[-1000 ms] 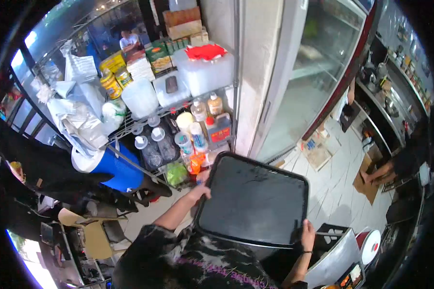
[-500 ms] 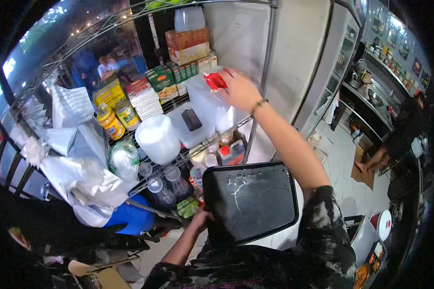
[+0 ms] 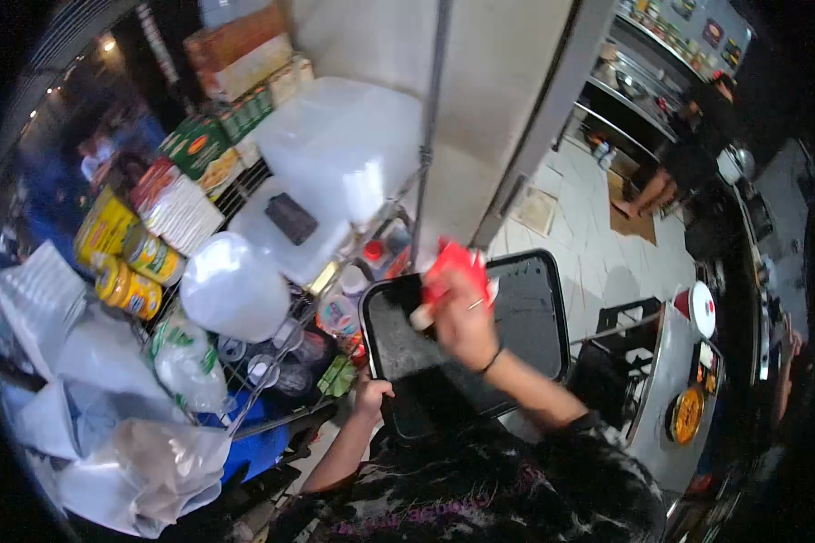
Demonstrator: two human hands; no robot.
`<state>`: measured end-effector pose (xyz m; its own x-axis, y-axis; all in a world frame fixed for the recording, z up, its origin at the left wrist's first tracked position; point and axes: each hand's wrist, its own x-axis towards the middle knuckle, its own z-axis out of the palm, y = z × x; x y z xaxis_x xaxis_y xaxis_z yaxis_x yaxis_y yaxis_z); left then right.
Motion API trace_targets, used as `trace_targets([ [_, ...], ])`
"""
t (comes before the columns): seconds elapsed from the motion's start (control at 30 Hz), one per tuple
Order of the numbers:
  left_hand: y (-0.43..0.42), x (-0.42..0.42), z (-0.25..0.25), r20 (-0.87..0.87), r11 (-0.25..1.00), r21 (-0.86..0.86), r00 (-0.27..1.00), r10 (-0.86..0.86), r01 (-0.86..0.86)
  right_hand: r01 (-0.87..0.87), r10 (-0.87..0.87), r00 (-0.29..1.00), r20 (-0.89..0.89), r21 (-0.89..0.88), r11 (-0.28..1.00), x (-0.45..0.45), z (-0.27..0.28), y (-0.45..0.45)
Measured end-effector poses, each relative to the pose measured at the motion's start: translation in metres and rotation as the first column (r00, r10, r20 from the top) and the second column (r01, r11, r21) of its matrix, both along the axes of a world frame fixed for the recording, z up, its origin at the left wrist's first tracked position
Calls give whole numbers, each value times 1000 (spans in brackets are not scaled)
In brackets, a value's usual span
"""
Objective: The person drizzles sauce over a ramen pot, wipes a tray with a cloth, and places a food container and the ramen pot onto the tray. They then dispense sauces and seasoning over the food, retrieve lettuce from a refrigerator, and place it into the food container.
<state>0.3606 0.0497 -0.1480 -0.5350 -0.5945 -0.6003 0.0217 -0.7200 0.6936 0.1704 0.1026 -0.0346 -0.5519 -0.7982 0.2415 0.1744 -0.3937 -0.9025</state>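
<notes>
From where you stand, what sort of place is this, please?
Probably a commercial kitchen: food cartons and jars on a wire rack, and a round dish of food on a metal counter.

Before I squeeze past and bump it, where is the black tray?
In the head view, the black tray is just right of centre; the left hand grips its left edge, and the right hand holds a red cloth over it.
</notes>
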Motion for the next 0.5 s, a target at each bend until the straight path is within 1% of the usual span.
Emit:
trace_targets([
  [0.03, -1, -3, -18, -50, 995, -58, 995, -88, 85, 205, 2, 696, -718, 201, 958, 18, -31, 14],
  [0.07, 1, -6, -28, -95, 979, -120, 979, -179, 167, 481, 234, 4, -972, 207, 852, 28, -52, 26],
  [0.1, 7, -13, -13, -53, 975, -130, 981, -186, 178, 506, 235, 18, -972, 212, 836, 31, -55, 35],
  [0.13, 13, -17, -2, -52, 971, -134, 977, -208, 200, 461, 146, 108, -983, 180, 869, 29, -56, 40],
  [0.17, 17, -21, 8, -31, 978, -139, 986, -161, 155, 417, 53, 196, -979, 133, 899, 23, -56, 44],
  [0.2, 25, -18, 11, 3, 984, -137, 993, -115, 114, 487, 81, 150, -985, 145, 861, 7, -52, 59],
  [0.23, 26, -6, -42, -107, 973, -195, 983, -146, 124, 622, 67, 151, -986, 147, 769, -17, -47, 73],
  [0.27, 28, -8, -29, -109, 970, -202, 981, -160, 135, 644, 50, 312, -949, 250, 723, -49, -27, 91],
  [0.3, 32, -14, -1, -140, 976, -166, 977, -163, 139, 806, -24, 94, -995, 62, 588, -79, -49, 116],
  [0.33, 38, -16, 15, -165, 982, -126, 973, -161, 141, 878, -118, 184, -976, 109, 466, -97, -43, 137],
  [0.37, 43, -19, 22, -199, 971, -184, 962, -186, 150, 925, -156, 192, -969, 126, 357, -116, -43, 152],
  [0.4, 53, -23, 30, -196, 970, -187, 962, -192, 155, 966, -122, 158, -980, 128, 223, -124, -46, 163],
  [0.47, 64, -37, 55, -131, 944, -276, 967, -221, 178, 980, -225, 160, -961, 127, 154, -124, -47, 174],
  [0.5, 72, -47, 61, -234, 950, -267, 945, -228, 163, 978, -278, 162, -947, 117, 172, -115, -39, 173],
])
